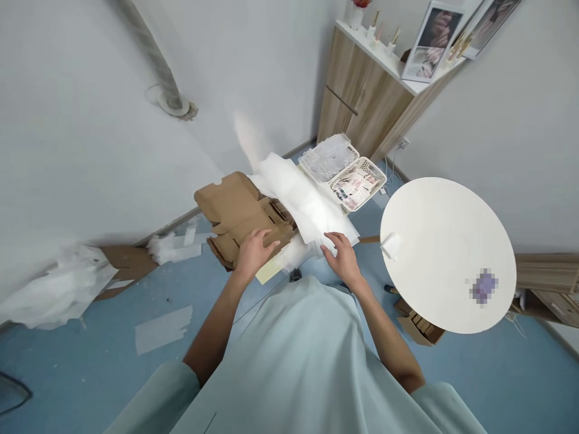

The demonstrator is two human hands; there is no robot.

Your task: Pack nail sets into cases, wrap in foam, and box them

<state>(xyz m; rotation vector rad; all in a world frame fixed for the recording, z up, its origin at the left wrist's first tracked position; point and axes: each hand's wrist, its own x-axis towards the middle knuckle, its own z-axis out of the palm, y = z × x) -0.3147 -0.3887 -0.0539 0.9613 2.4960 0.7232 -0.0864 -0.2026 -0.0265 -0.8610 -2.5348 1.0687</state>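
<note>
My left hand [254, 254] is over the near edge of the flattened brown cardboard boxes [239, 208], fingers apart and curved. Whether it touches the cardboard I cannot tell. My right hand [340, 258] is beside the near end of a stack of white foam sheets [303, 196], thumb and fingers spread. The sheets lie partly over the cardboard and look soft and thin. Under the near side a pale yellow sheet [270, 271] pokes out. Beyond the foam sit two white plastic baskets, one with clear plastic pieces [330, 158], the other with small packets [357, 184].
To the right stands a round white table [446, 241] with a small white item on it. An open cardboard box [418, 325] is below. White plastic wrapping [58, 286] lies by the left wall. A wooden cabinet [366, 84] fills the corner, with cables beside it.
</note>
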